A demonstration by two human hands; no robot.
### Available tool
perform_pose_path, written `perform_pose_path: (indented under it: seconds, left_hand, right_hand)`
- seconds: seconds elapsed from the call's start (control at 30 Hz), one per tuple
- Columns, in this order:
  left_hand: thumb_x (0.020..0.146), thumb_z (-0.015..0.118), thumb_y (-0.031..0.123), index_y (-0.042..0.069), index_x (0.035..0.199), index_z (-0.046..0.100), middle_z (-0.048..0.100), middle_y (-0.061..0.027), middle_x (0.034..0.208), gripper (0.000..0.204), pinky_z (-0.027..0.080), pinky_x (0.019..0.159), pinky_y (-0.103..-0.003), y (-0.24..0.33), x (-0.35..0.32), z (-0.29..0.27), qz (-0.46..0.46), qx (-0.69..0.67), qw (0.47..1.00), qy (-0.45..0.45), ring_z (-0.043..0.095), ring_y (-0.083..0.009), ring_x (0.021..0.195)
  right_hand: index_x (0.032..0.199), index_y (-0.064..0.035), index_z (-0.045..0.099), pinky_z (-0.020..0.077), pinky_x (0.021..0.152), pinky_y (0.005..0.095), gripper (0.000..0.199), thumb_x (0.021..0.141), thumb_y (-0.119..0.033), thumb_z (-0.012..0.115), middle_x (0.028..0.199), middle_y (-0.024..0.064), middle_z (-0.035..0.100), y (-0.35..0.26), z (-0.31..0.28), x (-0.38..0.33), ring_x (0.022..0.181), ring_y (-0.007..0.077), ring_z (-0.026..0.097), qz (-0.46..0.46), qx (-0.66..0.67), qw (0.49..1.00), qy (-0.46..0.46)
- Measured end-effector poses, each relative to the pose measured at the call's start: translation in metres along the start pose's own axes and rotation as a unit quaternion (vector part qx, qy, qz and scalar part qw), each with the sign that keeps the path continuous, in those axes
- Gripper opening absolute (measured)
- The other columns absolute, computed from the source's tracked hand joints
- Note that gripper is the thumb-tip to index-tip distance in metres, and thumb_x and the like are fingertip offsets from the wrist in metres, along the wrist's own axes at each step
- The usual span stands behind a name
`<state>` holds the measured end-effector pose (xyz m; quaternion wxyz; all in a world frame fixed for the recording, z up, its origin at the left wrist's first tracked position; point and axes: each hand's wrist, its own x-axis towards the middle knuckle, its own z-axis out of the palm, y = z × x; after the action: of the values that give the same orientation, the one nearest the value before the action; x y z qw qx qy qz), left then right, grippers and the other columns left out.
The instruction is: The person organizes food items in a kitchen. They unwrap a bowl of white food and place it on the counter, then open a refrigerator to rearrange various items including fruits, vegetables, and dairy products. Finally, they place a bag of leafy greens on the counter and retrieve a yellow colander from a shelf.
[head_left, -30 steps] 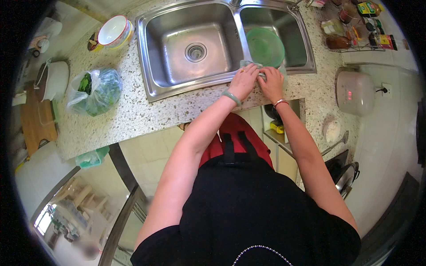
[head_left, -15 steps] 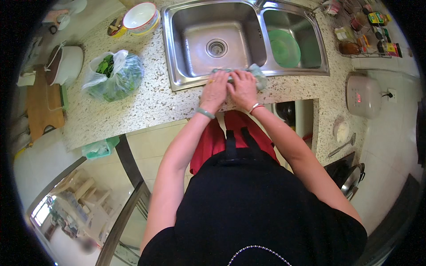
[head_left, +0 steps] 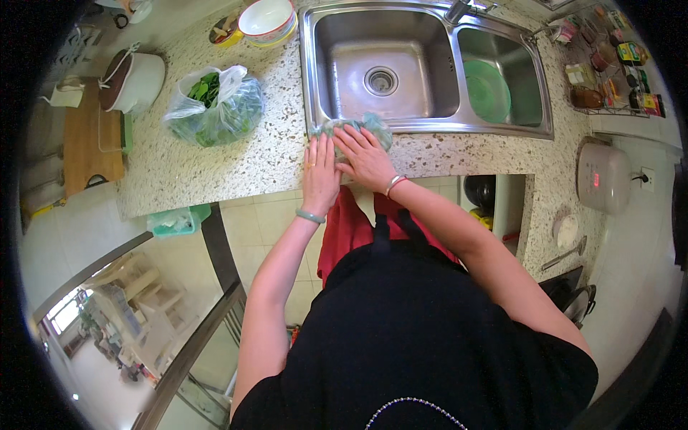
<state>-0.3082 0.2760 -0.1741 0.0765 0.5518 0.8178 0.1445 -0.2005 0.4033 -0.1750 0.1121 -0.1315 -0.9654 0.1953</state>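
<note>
A pale green cloth (head_left: 378,129) lies bunched along the front rim of the steel sink (head_left: 310,86). My right hand (head_left: 367,159) rests on it with fingers stretched out, pressing it down. Beside it, my left hand (head_left: 320,174) lies flat at the sink's front left corner, its fingertips at the cloth's left end. The two hands almost touch at the thumbs. Part of the cloth is hidden under my fingers. To the left on the speckled counter (head_left: 279,158) sits a clear plastic bag (head_left: 236,118) with leafy greens (head_left: 206,89) inside.
Stacked bowls (head_left: 266,25) stand left of the sink. A green basin (head_left: 487,92) is in the small sink bowl. At the right are a condiment rack (head_left: 609,111) and a rice cooker (head_left: 602,175). A wooden board (head_left: 89,143) leans at the far left.
Both hands have moved left along the sink's front edge, and the cloth has gone with them. My left hand has turned to point more straight ahead.
</note>
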Motion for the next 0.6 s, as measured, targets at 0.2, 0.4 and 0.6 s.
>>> perform_pose_path:
  seconds: [0.2,0.4,0.6]
  left_hand:
    - [0.084,0.061,0.018,-0.001,0.146,0.027,0.026,-0.02,0.153,0.073,0.017,0.116,-0.05,0.043,-0.022,0.011,0.009,-0.037,0.999,-0.039,0.019,-0.0385,0.143]
    - [0.081,0.066,0.029,-0.002,0.145,0.029,0.026,-0.0201,0.152,0.08,0.016,0.116,-0.05,0.098,0.002,0.034,0.064,-0.058,0.993,-0.075,0.019,-0.0385,0.143]
    - [0.077,0.069,0.043,-0.004,0.143,0.032,0.028,-0.0183,0.152,0.089,0.017,0.116,-0.048,0.184,0.053,0.062,0.173,-0.099,0.976,-0.087,0.02,-0.0364,0.143]
  right_hand:
    - [0.142,-0.0088,0.039,0.0218,0.113,0.0397,0.066,0.089,-0.045,0.055,0.15,0.0034,0.036,0.02,-0.022,-0.054,0.139,0.0204,0.03,-0.022,-0.016,0.998,-0.048]
    - [0.143,-0.009,0.038,0.019,0.114,0.039,0.066,0.09,-0.045,0.053,0.152,0.0025,0.033,0.059,-0.047,-0.104,0.142,0.0195,0.026,0.037,-0.039,0.997,-0.055]
    - [0.144,-0.0089,0.038,0.0189,0.114,0.0391,0.063,0.091,-0.04,0.055,0.152,0.0025,0.033,0.127,-0.084,-0.172,0.142,0.019,0.025,0.137,-0.079,0.986,-0.052]
